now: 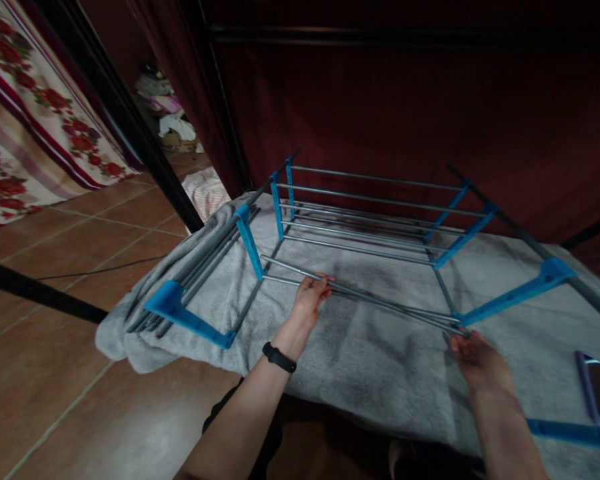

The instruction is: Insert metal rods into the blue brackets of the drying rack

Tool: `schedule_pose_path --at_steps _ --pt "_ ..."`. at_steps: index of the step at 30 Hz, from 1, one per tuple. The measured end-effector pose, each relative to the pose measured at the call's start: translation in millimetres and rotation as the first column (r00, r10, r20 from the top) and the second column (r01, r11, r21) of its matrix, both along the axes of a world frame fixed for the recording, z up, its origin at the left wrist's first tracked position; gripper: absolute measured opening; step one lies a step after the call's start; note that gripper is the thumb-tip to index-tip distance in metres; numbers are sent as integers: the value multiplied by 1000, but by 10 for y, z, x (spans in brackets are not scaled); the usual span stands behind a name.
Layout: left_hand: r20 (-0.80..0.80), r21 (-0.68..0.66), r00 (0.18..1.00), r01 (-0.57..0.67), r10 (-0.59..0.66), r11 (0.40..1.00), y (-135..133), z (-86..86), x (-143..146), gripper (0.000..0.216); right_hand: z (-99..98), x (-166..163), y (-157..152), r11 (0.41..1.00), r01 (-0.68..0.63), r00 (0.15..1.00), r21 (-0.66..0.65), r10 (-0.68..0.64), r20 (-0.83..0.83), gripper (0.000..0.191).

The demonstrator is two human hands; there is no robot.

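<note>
- Grey blanket (380, 380) sits under the blue-bracketed rack (277, 208), probably as padding.
- Left hand (310, 299) pinches a metal rod (357, 292) left of middle, right hand (477, 357) its right end, likely for steadiness; it's crossing the rack's near bar (281, 279).

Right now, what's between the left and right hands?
Head view: a metal rod runs from the left hand to the right hand; a second rod runs close along it, grey cloth beneath.
</note>
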State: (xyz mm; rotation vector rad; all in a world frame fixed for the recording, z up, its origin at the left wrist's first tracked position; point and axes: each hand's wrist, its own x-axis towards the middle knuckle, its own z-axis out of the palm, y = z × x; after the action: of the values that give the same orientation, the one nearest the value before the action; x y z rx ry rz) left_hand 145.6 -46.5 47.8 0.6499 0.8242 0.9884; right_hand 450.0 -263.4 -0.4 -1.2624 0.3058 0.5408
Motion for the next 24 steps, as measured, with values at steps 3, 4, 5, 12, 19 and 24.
schedule_pose_path --at_steps 3,4,5,12,19,24 --pt "4 43 1000 6 -6 999 -17 0 23 22 23 -47 13 1000 -7 1000 -5 7 -7 23" --pt "5 56 1000 7 -8 998 -21 0 28 23 27 -61 17 1000 -7 1000 -7 7 -15 25" --pt "6 67 1000 8 -9 998 -23 0 32 23 27 -73 19 1000 -9 1000 -10 9 -26 27" --pt "-8 79 1000 12 -11 997 -22 7 55 22 -28 -112 -60 1000 -6 996 -22 4 -89 34" --pt "0 116 1000 31 -31 993 -48 22 89 25 -39 -155 -130 999 -35 997 -31 33 -71 28" --pt "3 149 998 55 -56 987 -68 30 128 29 -58 -227 -130 999 -35 993 -30 31 -113 33"
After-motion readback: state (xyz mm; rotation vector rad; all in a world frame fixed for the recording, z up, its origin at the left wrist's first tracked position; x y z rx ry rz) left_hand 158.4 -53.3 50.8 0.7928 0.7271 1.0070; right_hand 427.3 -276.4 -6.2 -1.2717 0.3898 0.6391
